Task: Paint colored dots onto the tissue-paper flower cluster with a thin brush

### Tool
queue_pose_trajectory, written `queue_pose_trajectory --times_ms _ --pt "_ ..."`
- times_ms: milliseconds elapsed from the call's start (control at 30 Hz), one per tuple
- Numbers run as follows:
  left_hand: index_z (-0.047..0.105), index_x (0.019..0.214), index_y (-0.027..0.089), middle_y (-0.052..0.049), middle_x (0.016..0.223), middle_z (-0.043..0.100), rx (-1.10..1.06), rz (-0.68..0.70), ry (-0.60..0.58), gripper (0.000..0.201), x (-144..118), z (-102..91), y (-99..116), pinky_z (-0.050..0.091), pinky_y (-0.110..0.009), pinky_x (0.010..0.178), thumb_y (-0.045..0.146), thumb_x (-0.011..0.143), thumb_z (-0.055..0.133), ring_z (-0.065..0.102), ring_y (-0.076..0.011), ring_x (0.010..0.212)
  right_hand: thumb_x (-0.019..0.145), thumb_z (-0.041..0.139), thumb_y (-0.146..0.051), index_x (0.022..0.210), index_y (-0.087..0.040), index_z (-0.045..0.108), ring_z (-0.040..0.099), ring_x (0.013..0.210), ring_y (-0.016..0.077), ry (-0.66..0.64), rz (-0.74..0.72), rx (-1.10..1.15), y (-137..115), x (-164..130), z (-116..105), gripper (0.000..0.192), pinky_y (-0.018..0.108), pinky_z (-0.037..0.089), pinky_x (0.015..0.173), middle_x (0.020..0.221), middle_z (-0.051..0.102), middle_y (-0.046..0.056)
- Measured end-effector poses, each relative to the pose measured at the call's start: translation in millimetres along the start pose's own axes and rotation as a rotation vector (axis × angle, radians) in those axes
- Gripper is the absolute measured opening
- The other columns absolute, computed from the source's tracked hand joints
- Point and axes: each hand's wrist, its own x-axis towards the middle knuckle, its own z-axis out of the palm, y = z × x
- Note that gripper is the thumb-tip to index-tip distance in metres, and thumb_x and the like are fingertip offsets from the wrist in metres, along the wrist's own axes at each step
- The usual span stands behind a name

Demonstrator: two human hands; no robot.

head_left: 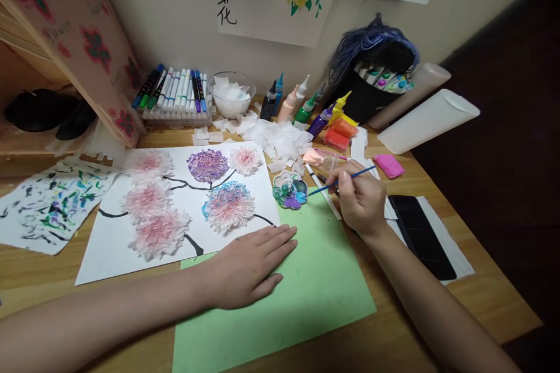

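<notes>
My right hand pinches a thin blue paintbrush. The brush tip is at the edge of a small flower-shaped paint palette with purple, green and blue paint in its wells. Flat on a green sheet lies my left hand, fingers stretched out and holding nothing. Beside it, a white sheet carries raised paper flowers joined by black painted branches. One flower is pink and white with blue along its upper edge; another flower is purple-tipped. The remaining flowers are pink and white.
Behind the palette are torn white tissue pieces, paint bottles and a glass bowl. Markers stand at back left. A black phone and white bottle are at right. A paint-smeared paper lies left.
</notes>
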Motion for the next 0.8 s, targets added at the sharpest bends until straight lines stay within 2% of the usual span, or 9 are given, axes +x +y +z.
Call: queue_pose_trajectory --times_ms 333,367,467,500,533,600,700,800 --pt "0.036 0.147 0.004 -0.017 0.157 0.029 -0.024 0.002 -0.027 0.055 1.6 -1.9 -0.3 0.028 -0.040 0.118 0.032 0.099 0.039 0.029 -0.0273 0.145 0.093 0.043 -0.021 0.070 -0.022 0.059 0.057 0.060 0.0157 -0.028 0.010 -0.008 2.4 1.4 -6.1 0.027 0.032 0.043 0.061 0.063 0.060 0.000" --pt "0.036 0.146 0.003 -0.017 0.157 0.028 -0.026 0.006 -0.025 0.055 1.6 -1.5 -0.4 0.027 -0.040 0.119 0.032 0.099 0.038 0.029 -0.0275 0.145 0.093 0.043 -0.022 0.070 -0.022 0.060 0.056 0.059 0.0160 0.006 0.017 0.008 0.7 2.7 -8.8 0.028 0.032 0.042 0.060 0.062 0.060 0.001" --pt "0.036 0.146 0.001 -0.018 0.157 0.028 -0.034 0.014 -0.017 0.056 1.1 0.1 -0.3 0.026 -0.038 0.119 0.031 0.100 0.037 0.029 -0.0279 0.145 0.092 0.047 -0.024 0.066 -0.022 0.063 0.057 0.060 0.0184 0.291 0.068 0.154 -10.9 8.7 -16.0 0.030 0.035 0.042 0.059 0.062 0.061 0.003" --pt "0.036 0.146 0.001 -0.018 0.157 0.028 -0.037 0.016 -0.014 0.056 0.9 0.6 -0.3 0.025 -0.038 0.119 0.031 0.099 0.037 0.029 -0.0278 0.144 0.091 0.049 -0.024 0.067 -0.022 0.064 0.058 0.062 0.0195 0.343 0.101 0.230 -16.3 10.7 -17.0 0.028 0.036 0.043 0.061 0.064 0.061 0.003" --pt "0.036 0.146 0.001 -0.018 0.157 0.028 -0.040 0.019 -0.012 0.056 0.6 1.2 -0.3 0.025 -0.038 0.119 0.031 0.099 0.037 0.030 -0.0277 0.144 0.090 0.050 -0.023 0.070 -0.023 0.065 0.059 0.064 0.0205 0.330 0.155 0.316 -21.7 12.4 -16.8 0.025 0.037 0.045 0.062 0.067 0.062 0.004" --pt "0.036 0.146 0.001 -0.018 0.157 0.028 -0.043 0.024 -0.002 0.056 0.2 2.6 -0.6 0.025 -0.037 0.119 0.032 0.099 0.038 0.030 -0.0275 0.144 0.090 0.052 -0.023 0.078 -0.023 0.067 0.063 0.072 0.0213 0.183 0.234 0.409 -31.1 13.8 -12.6 0.020 0.038 0.049 0.069 0.074 0.066 0.004" --pt "0.036 0.146 0.001 -0.018 0.157 0.028 -0.048 0.028 0.013 0.057 0.0 4.7 -1.4 0.024 -0.037 0.119 0.032 0.099 0.039 0.030 -0.0277 0.144 0.093 0.049 -0.025 0.084 -0.023 0.067 0.065 0.076 0.0172 -0.025 0.186 0.355 -37.3 10.2 0.1 0.020 0.032 0.051 0.071 0.079 0.069 0.001" --pt "0.037 0.146 0.001 -0.018 0.157 0.030 -0.059 0.019 0.020 0.057 -0.1 6.4 -2.0 0.024 -0.037 0.119 0.033 0.098 0.041 0.031 -0.0278 0.144 0.095 0.048 -0.025 0.089 -0.024 0.068 0.066 0.079 0.0155 -0.144 0.152 0.310 -36.0 3.6 11.9 0.020 0.029 0.052 0.070 0.084 0.070 0.001"
